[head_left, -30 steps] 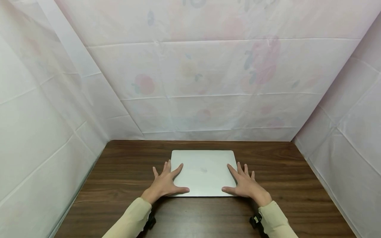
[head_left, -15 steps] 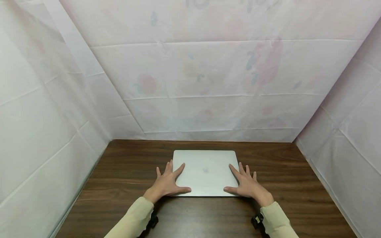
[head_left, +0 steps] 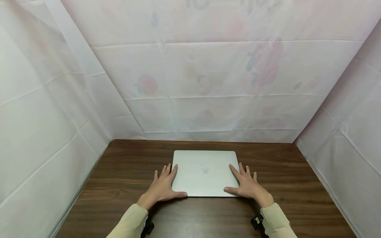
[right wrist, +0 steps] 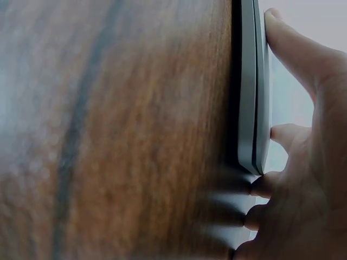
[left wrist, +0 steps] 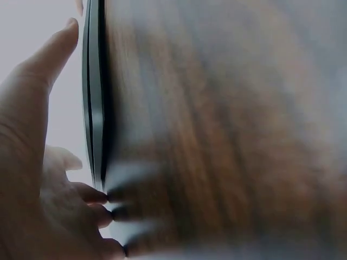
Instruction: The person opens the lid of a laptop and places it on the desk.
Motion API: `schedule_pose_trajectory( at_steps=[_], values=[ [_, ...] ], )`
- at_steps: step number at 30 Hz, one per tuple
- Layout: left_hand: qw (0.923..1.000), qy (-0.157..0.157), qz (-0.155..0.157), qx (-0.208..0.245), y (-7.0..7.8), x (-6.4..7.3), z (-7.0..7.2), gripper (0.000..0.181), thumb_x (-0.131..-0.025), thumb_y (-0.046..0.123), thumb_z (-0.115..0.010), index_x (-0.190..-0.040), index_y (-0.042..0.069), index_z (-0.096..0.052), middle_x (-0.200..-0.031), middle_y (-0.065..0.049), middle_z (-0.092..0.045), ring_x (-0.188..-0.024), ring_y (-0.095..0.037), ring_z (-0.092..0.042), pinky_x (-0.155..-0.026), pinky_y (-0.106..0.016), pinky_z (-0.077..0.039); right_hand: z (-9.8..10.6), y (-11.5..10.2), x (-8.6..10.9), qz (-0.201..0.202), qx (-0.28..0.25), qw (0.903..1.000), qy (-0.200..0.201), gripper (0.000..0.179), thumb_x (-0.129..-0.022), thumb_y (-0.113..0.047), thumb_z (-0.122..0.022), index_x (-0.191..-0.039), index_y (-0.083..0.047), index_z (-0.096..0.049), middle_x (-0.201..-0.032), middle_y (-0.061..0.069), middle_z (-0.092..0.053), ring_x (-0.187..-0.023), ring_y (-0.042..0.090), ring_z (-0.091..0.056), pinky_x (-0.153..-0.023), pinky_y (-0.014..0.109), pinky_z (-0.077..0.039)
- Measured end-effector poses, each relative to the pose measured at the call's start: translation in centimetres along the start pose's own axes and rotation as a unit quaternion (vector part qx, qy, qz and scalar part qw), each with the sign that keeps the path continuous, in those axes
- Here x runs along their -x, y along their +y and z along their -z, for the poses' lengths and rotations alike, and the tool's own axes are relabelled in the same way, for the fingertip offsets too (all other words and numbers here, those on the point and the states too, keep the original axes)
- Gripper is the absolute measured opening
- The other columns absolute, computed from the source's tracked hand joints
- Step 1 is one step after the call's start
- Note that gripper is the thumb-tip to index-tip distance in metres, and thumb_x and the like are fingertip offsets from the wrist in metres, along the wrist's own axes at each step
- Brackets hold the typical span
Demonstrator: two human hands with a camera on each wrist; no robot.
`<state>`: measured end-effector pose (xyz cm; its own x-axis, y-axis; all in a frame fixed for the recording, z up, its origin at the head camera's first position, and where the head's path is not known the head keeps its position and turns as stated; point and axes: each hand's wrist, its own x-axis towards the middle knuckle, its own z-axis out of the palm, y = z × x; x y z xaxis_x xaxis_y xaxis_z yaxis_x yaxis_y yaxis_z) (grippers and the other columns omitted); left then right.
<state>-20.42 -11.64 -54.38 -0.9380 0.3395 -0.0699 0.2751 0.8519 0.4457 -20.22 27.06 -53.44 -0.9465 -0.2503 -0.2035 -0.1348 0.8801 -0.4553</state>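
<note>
A closed silver laptop lies flat on the wooden table, a faint logo in the middle of its lid. At its left front corner my left hand spreads its fingers, the thumb along the front edge and the index finger over the left edge. In the left wrist view, the thumb stands a little off the laptop's side, while other fingertips reach the table. My right hand spreads over the right front corner. Its thumb and index fingertip touch the lid; the other fingers rest on the table.
Dark wood grain covers the table. White cloth with pale fruit prints hangs behind it, and plain white cloth closes in both sides. A black wrist strap shows under the right sleeve.
My left hand has slid left and slightly toward me, its thumb and index finger drawing back to the laptop's edges. The right hand and the laptop look the same.
</note>
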Motion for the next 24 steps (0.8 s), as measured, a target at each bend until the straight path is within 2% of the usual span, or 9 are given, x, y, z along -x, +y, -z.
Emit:
schedule_pose_trajectory(
  at_steps=[5,15,18,24],
  values=[
    [0.9998,-0.009,0.003,0.019,-0.3,0.7,0.0,0.131,-0.07,0.082,-0.074,-0.165,0.009,-0.02,-0.17,-0.026,-0.012,-0.158,-0.047,-0.009,-0.121,-0.074,-0.003,-0.1,0.1,0.0,0.001,-0.001,1.0,0.002,0.109,-0.083,-0.073,-0.07,-0.167,-0.022,-0.021,-0.169,0.031,-0.002,-0.152,0.06,0.002,-0.11,0.084,0.005],
    [0.9981,-0.049,0.014,0.036,-0.8,1.9,0.3,0.141,-0.069,0.079,-0.077,-0.165,0.001,-0.01,-0.171,-0.027,0.001,-0.158,-0.048,0.004,-0.124,-0.067,0.001,-0.2,0.4,-0.1,0.002,0.0,1.0,0.007,0.109,-0.083,-0.073,-0.07,-0.167,-0.022,-0.021,-0.169,0.03,-0.003,-0.152,0.06,0.002,-0.11,0.085,0.005],
    [0.9979,-0.056,0.016,0.031,-1.0,2.0,0.3,0.141,-0.069,0.08,-0.076,-0.165,0.001,-0.009,-0.171,-0.026,0.005,-0.158,-0.046,0.008,-0.125,-0.066,0.002,-0.2,0.4,-0.1,-0.003,0.001,1.0,0.006,0.11,-0.083,-0.073,-0.07,-0.167,-0.021,-0.02,-0.169,0.03,-0.003,-0.152,0.06,0.002,-0.11,0.085,0.005],
    [0.9986,-0.051,0.011,0.009,-1.5,1.9,0.0,0.139,-0.069,0.081,-0.075,-0.166,0.005,-0.01,-0.171,-0.026,0.007,-0.157,-0.047,0.011,-0.124,-0.067,0.003,-0.1,-0.1,0.1,-0.014,0.004,0.9998,0.01,0.115,-0.081,-0.074,-0.071,-0.166,-0.016,-0.02,-0.168,0.031,-0.008,-0.151,0.061,-0.002,-0.109,0.086,0.001]
  ],
)
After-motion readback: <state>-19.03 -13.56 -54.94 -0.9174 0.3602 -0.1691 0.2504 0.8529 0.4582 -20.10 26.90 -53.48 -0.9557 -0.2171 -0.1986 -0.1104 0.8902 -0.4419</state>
